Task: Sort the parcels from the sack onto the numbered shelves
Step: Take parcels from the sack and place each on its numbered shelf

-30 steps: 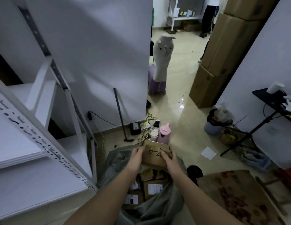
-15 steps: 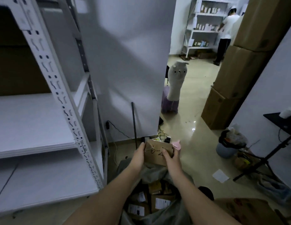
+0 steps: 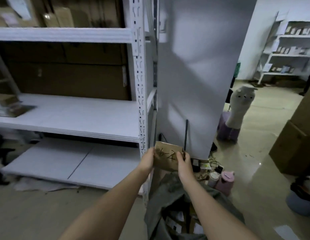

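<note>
A: How far along is the sorting looking?

B: Early, I'd judge. The sack (image 3: 169,196) is sitting open on the floor at about five o'clock, and several labelled parcels are still showing inside it. One parcel (image 3: 167,156) is out and being held up just right of the shelf post, near the middle of the view, above the sack's mouth.

A: Anything on the shelves already?

B: The shelving unit (image 3: 141,84) is filling the nine-to-twelve o'clock side. A small stack of items (image 3: 7,105) is lying at the far left of the middle shelf at nine o'clock; whether those are sorted parcels I cannot tell. The lower shelf is showing bare board where I can see it, and big cartons are sitting behind, up at eleven o'clock.

A: And the hands?

B: Both arms are reaching forward from six o'clock. The left hand (image 3: 148,161) is gripping the parcel's left edge, fingers wrapped behind it. The right hand (image 3: 184,163) is pinching the right edge, thumb on the front face. Each grip is clamped on the parcel, with the handwritten mark facing the camera; it is looking like "6-" something, the rest unclear.

A: So what's left?

B: Probably shelving this one, then the rest of the sack.
</note>
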`<action>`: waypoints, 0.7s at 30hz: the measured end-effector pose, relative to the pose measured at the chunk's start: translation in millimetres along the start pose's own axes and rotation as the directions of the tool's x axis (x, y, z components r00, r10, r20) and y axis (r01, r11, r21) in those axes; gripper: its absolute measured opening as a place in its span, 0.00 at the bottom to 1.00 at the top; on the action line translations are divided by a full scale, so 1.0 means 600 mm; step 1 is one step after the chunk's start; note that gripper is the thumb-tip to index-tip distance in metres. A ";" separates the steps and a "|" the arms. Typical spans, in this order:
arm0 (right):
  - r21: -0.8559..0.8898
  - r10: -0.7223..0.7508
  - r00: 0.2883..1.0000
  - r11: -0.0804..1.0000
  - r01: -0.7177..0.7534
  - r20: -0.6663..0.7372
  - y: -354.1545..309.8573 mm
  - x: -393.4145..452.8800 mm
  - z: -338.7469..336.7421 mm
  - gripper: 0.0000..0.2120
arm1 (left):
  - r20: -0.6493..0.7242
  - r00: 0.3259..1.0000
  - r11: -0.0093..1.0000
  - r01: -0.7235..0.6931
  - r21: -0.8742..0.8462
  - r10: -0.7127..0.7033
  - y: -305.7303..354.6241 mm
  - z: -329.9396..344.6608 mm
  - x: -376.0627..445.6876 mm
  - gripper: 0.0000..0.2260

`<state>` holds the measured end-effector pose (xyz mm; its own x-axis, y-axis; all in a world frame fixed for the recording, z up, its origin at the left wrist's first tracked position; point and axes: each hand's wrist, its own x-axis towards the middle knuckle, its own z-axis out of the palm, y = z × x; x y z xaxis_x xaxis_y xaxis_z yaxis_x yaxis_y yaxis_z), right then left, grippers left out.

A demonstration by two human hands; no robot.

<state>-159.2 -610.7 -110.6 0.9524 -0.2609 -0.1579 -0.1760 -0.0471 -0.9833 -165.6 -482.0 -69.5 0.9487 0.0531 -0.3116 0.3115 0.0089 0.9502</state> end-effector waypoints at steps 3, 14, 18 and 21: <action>0.002 -0.018 0.997 1.000 0.018 0.081 -0.022 -0.020 0.069 0.19 | -0.106 0.994 0.999 -0.024 -0.030 0.021 0.011 -0.074 -0.009 0.13; -0.022 -0.105 0.947 0.993 0.117 0.304 -0.073 -0.103 0.424 0.20 | -0.287 0.955 0.995 -0.093 -0.027 0.081 0.031 -0.431 -0.038 0.14; 0.020 -0.103 0.932 0.995 0.102 0.347 -0.080 -0.139 0.584 0.18 | -0.333 0.940 0.996 -0.087 -0.034 0.071 0.035 -0.587 -0.037 0.15; 0.026 -0.126 0.926 0.992 0.125 0.357 -0.093 -0.167 0.688 0.10 | -0.362 0.930 0.995 -0.085 -0.044 0.063 0.044 -0.696 -0.034 0.15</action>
<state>-141.8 -184.1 -77.2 0.9926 0.1083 -0.0551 -0.0494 -0.0543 -0.9973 -198.6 -65.7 -34.5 0.8827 0.4117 -0.2265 0.2269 0.0487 0.9727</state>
